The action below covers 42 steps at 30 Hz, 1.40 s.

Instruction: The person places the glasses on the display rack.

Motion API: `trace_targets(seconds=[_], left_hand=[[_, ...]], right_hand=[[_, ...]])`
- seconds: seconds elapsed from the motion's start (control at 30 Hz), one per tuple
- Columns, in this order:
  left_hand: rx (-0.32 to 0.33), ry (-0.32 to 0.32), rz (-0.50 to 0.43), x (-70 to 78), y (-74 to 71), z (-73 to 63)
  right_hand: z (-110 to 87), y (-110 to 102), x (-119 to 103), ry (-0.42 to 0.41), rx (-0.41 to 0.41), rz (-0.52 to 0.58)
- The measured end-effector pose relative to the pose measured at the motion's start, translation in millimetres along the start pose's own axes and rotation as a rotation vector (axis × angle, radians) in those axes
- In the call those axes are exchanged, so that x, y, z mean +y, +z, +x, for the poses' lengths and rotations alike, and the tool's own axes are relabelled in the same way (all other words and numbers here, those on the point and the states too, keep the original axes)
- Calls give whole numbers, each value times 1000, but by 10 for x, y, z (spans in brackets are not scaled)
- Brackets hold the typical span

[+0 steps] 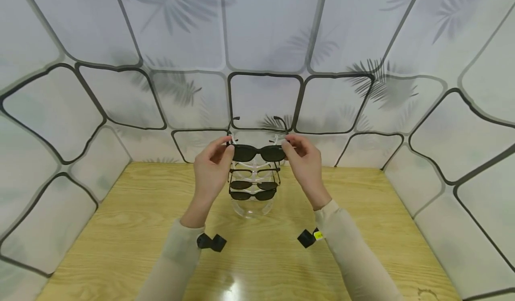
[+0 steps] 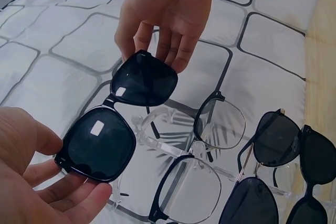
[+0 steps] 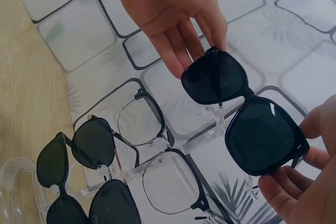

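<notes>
Black-framed sunglasses [image 1: 243,153] with dark lenses are held level by both hands at the top of a clear display stand [image 1: 240,209]. My left hand [image 1: 211,169] pinches their left front corner between thumb and fingers. At the opposite corner my right hand [image 1: 304,162] does the same. The temples [image 1: 283,123] point away, unfolded. Below hang half-rim eyeglasses [image 2: 202,169] with clear lenses, then two pairs of dark sunglasses: one thin-framed pair [image 3: 94,142] and a black pair [image 3: 52,167]. Whether the held pair touches the stand cannot be told.
The stand rises from a light wood-grain table [image 1: 161,202]. Patterned pale panels [image 1: 265,99] enclose the table at the back and both sides. Small black devices [image 1: 212,243] are strapped at both wrists.
</notes>
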<state>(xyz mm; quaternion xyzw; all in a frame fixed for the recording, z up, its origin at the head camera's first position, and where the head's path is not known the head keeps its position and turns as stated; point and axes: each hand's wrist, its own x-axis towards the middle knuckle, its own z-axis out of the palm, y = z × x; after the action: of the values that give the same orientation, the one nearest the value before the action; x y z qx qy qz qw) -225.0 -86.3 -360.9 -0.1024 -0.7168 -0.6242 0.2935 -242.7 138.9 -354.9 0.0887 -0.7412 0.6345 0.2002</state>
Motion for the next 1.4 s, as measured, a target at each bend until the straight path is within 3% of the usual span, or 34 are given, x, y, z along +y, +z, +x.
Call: trace_targets(seconds=[0.97,1.4], left_hand=[[-37,-77,57,-120,-25,18],[-32,-73,57,-149,-31,4]], right_hand=[[20,45,117,29,-26,-20],[28,66,144,57,-25,-34]])
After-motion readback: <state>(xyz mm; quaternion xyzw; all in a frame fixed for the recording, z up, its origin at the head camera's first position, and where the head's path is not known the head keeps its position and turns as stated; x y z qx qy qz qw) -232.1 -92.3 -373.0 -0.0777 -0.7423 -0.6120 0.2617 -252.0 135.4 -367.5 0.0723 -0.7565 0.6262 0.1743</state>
